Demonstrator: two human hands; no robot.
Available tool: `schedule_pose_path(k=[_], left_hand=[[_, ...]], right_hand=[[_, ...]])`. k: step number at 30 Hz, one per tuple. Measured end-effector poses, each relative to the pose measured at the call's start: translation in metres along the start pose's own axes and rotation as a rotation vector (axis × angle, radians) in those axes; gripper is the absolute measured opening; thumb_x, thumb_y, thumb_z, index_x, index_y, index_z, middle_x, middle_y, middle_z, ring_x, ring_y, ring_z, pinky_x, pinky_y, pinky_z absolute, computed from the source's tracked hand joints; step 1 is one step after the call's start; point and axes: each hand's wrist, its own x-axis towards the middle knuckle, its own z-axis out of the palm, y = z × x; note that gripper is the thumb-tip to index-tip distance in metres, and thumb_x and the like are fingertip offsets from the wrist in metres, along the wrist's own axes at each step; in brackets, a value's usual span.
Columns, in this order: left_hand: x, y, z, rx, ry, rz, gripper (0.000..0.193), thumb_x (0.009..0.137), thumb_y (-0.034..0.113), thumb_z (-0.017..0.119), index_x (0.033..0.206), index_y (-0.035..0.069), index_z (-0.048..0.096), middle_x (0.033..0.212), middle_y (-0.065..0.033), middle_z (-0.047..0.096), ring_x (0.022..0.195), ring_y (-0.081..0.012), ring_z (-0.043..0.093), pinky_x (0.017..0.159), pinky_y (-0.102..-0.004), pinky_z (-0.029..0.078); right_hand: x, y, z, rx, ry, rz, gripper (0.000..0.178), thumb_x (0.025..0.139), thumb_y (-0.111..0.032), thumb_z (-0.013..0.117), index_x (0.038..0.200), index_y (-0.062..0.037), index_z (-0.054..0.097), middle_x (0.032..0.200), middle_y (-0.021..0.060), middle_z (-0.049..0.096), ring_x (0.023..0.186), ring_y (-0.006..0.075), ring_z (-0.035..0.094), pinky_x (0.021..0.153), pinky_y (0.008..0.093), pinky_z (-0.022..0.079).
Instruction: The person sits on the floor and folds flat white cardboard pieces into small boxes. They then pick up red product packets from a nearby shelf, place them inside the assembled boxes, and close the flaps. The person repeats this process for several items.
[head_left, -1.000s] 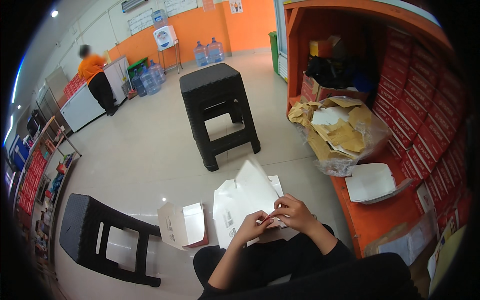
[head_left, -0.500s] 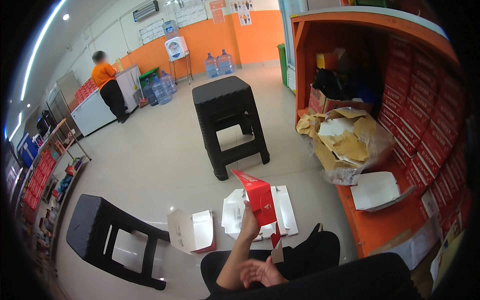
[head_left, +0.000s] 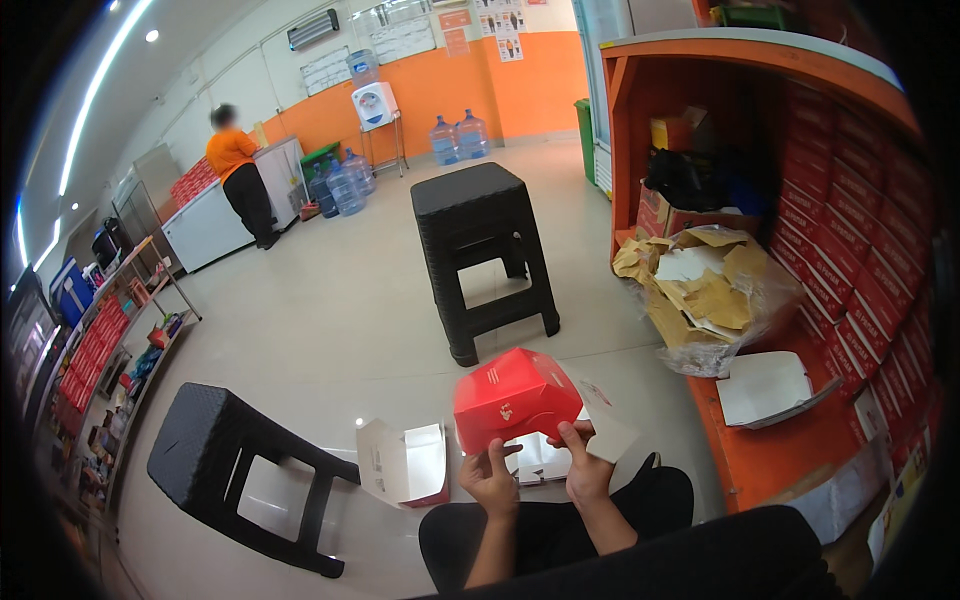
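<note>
Both my hands hold up a red cardboard food box [head_left: 515, 400], partly folded, above my lap. My left hand [head_left: 490, 482] grips its lower left edge. At the lower right corner my right hand [head_left: 588, 468] pinches the card, beside a pale flap [head_left: 607, 422] that sticks out to the right. Behind and below it, a stack of flat white box blanks [head_left: 540, 462] shows in part on the floor. An open folded box [head_left: 425, 462], white inside and red outside, sits on the floor to the left.
A black stool [head_left: 475, 195] stands ahead; another black stool [head_left: 200, 450] lies at the left. On the right, an orange shelf [head_left: 715, 455] bears an open white box [head_left: 765, 390], torn brown wrapping [head_left: 710, 290] and stacked red boxes [head_left: 840, 230]. A person in orange [head_left: 235, 160] stands far off.
My right hand has risen from my lap and now grips the red box too. The box has turned and opened from a flat, tilted shape into a fuller one.
</note>
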Motion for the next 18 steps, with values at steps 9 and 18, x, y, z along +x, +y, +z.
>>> schedule_pose_path(k=[9, 18], left_hand=[[-0.026, -0.012, 0.02, -0.344, 0.122, -0.019, 0.02, 0.089, 0.006, 0.06, 0.106, -0.005, 0.059, 0.098, -0.0111, 0.065, 0.09, -0.0162, 0.061, 0.083, -0.0287, 0.048], [-0.011, -0.016, -0.006, -0.558, 0.08, -0.483, 0.032, 0.093, 0.017, 0.055, 0.118, -0.003, 0.052, 0.117, -0.011, 0.057, 0.108, -0.0175, 0.054, 0.095, -0.033, 0.042]], right_hand=[[-0.016, 0.011, 0.009, -0.008, 0.01, 0.01, 0.014, 0.081, -0.004, 0.07, 0.085, -0.0057, 0.056, 0.077, 0.003, 0.058, 0.069, 0.0096, 0.056, 0.062, 0.0211, 0.043], [-0.003, 0.047, 0.039, 0.012, -0.146, 0.181, 0.012, 0.086, -0.01, 0.065, 0.094, -0.0056, 0.057, 0.089, 0.0029, 0.06, 0.082, 0.0124, 0.056, 0.075, 0.0261, 0.046]])
